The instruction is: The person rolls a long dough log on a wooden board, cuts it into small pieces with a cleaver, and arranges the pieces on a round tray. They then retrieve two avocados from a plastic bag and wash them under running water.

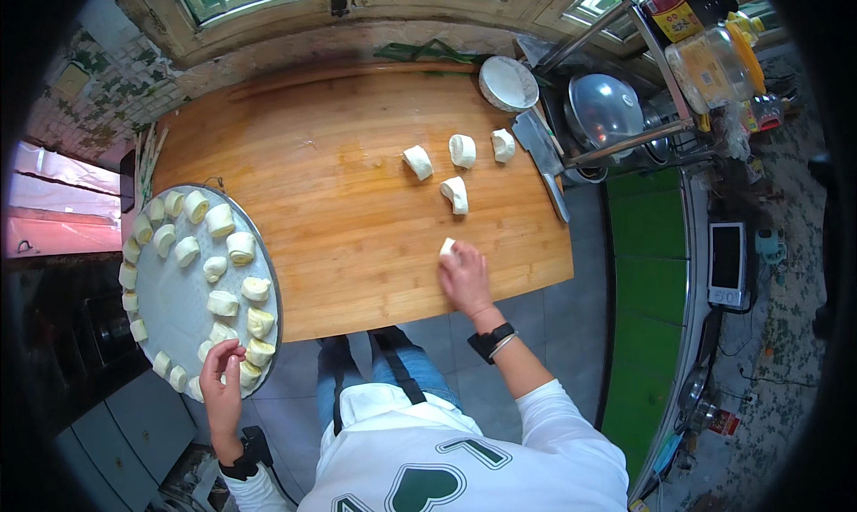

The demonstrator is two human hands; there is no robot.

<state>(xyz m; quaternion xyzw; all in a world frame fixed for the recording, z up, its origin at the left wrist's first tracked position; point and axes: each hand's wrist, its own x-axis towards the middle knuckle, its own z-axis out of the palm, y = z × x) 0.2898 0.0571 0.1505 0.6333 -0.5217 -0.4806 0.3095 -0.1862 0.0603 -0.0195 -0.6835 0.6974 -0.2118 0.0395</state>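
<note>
My right hand [463,276] is closed around a piece of white dough [447,247] at the near right part of the wooden board [348,244]. Ahead of it lie several cut dough rolls, one at the near end of the group [456,196], another farther left [418,162]. My left hand [224,378] hovers over the near right edge of a round lined tray [167,298], its fingers slightly curled and apart, holding nothing visible. Many rolled dough pieces stand on the tray, such as a large one [241,248]; some near my left hand are partly hidden.
A cleaver [543,164] lies along the board's right edge, beside a white bowl [509,83]. Metal bowls [606,113] and a rack with bottles [710,70] stand at the right. A wooden rod [288,87] lies along the far edge. Green cabinets [646,264] are on the right.
</note>
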